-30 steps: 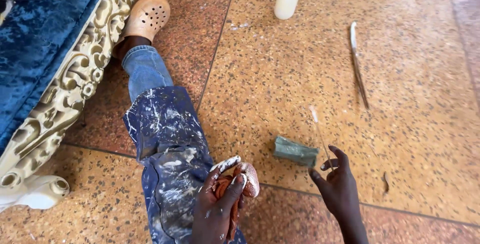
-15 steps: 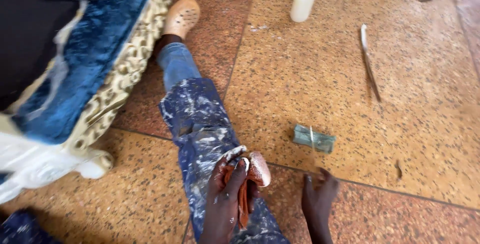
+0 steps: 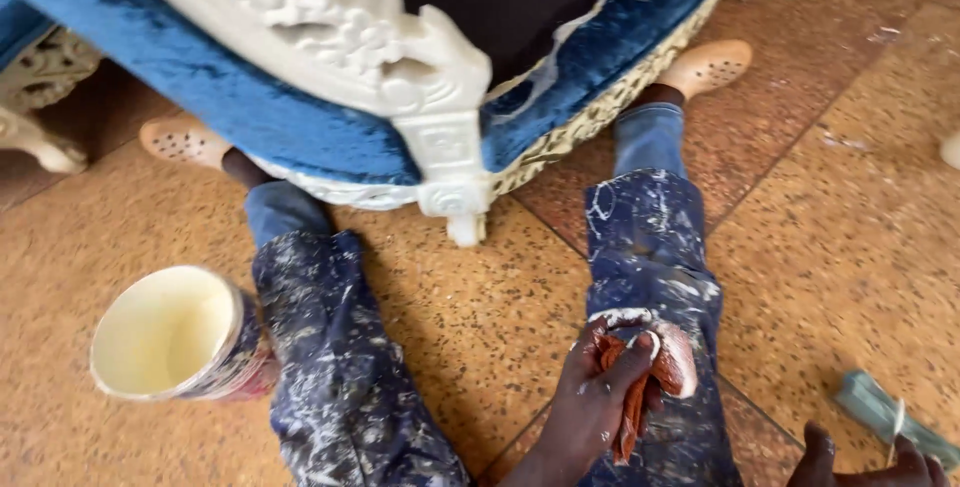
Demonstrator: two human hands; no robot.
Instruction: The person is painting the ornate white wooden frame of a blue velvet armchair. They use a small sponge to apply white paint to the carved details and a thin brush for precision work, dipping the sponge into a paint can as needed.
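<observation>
Clamped in my left hand (image 3: 600, 387) is a folded piece of reddish-brown sandpaper (image 3: 628, 399), fingers curled over it, thumb across the top; its pale, worn backing bulges out on the right side of the fist. Hand and sandpaper rest on my right thigh, on paint-spattered blue trousers (image 3: 650, 247). My right hand (image 3: 865, 462) shows only at the bottom edge of the view, fingers bent, holding nothing; a small grey-green block (image 3: 880, 409) lies on the floor just beside it. Both legs are stretched out on the speckled orange tiled floor (image 3: 480, 307), feet in tan perforated clogs (image 3: 705, 67). Between my legs stands the carved white leg (image 3: 450, 167) of a blue velvet armchair (image 3: 180, 67). A tin of cream paint (image 3: 175, 337) lies tipped on its side, touching my left thigh, mouth toward the camera.
</observation>
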